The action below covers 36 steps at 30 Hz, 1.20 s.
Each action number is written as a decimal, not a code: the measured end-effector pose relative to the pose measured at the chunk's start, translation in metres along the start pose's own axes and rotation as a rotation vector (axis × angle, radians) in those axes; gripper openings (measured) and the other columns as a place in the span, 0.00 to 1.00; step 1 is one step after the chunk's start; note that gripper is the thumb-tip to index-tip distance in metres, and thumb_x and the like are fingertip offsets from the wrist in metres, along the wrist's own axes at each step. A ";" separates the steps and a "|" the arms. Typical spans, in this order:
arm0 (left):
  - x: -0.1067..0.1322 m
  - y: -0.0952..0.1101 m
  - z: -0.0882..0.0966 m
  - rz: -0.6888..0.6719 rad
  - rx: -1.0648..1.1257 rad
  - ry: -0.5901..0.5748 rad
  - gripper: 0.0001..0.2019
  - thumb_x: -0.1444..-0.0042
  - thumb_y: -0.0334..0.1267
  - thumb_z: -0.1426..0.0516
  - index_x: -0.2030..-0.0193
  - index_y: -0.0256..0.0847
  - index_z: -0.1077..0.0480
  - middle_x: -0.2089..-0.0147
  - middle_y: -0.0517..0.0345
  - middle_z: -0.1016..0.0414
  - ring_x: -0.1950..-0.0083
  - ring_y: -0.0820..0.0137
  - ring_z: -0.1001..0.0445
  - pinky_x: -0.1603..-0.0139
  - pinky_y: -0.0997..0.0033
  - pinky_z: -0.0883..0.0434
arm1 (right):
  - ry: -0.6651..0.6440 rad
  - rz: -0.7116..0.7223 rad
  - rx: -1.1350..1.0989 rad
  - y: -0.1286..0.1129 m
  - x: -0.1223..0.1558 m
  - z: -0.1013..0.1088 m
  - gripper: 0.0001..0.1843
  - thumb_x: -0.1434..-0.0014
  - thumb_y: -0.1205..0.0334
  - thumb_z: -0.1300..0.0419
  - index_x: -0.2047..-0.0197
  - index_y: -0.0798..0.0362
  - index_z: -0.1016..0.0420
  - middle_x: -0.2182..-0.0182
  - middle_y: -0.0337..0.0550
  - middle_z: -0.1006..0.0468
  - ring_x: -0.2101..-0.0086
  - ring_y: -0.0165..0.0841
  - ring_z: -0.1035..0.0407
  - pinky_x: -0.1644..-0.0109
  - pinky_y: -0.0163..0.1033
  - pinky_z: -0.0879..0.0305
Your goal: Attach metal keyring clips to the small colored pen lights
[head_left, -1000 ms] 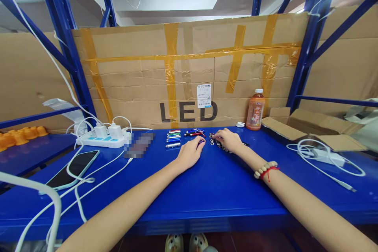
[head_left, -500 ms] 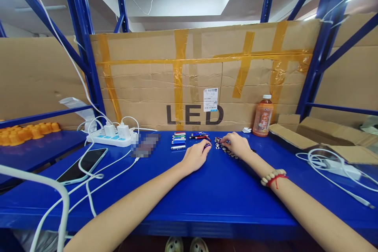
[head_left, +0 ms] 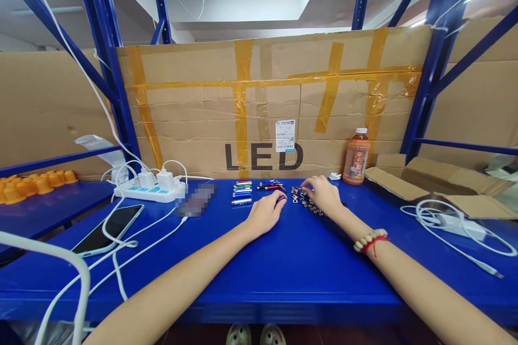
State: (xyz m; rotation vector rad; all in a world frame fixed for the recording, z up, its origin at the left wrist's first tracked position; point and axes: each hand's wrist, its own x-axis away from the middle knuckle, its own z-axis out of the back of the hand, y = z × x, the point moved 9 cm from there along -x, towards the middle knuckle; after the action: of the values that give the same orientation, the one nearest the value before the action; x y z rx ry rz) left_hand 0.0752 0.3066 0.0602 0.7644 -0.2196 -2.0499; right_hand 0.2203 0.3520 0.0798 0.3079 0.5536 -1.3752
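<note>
My left hand [head_left: 265,214] rests on the blue table, its fingers closed round a small shiny purple tube [head_left: 280,199] that is mostly hidden. To its left, several slim coloured tubes [head_left: 242,194] lie in a neat column. Behind its fingertips is a loose pile of blue and red tubes [head_left: 272,185]. My right hand [head_left: 324,197] hovers over a spread of small metal clasps [head_left: 308,204], thumb and index finger bent but apart. No object shows between them. Part of the clasps is hidden beneath this hand.
A white power strip [head_left: 140,191] with plugs, a phone [head_left: 109,230] and loose white cables lie on the left. An orange drink bottle [head_left: 356,157] stands back right, beside an open cardboard box [head_left: 421,186] and a white adapter [head_left: 461,226]. A cardboard wall [head_left: 194,118] closes off the back.
My right hand has lifted slightly off the clasps, and its thumb and index finger have parted. My left hand keeps its hold on the tube. The whole view has shifted a little.
</note>
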 end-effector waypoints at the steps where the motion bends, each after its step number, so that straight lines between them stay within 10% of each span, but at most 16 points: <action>1: 0.000 0.000 0.000 0.000 -0.001 0.002 0.13 0.41 0.41 0.58 0.55 0.46 0.37 0.63 0.60 0.28 0.60 0.69 0.30 0.61 0.72 0.36 | 0.037 0.006 -0.016 -0.002 0.000 0.005 0.09 0.44 0.62 0.48 0.65 0.50 0.26 0.64 0.40 0.27 0.60 0.31 0.38 0.66 0.31 0.45; 36: 0.001 0.002 0.001 0.018 -0.021 -0.008 0.13 0.41 0.41 0.58 0.55 0.45 0.37 0.63 0.59 0.28 0.61 0.68 0.30 0.63 0.72 0.36 | -0.190 0.215 -0.198 -0.048 0.012 -0.023 0.10 0.47 0.56 0.47 0.67 0.46 0.25 0.69 0.36 0.26 0.66 0.29 0.36 0.69 0.30 0.47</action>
State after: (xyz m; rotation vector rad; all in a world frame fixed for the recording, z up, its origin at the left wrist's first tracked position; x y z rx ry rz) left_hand 0.0754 0.3049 0.0616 0.7387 -0.2082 -2.0354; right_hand 0.1698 0.3449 0.0592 0.0717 0.4795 -1.1184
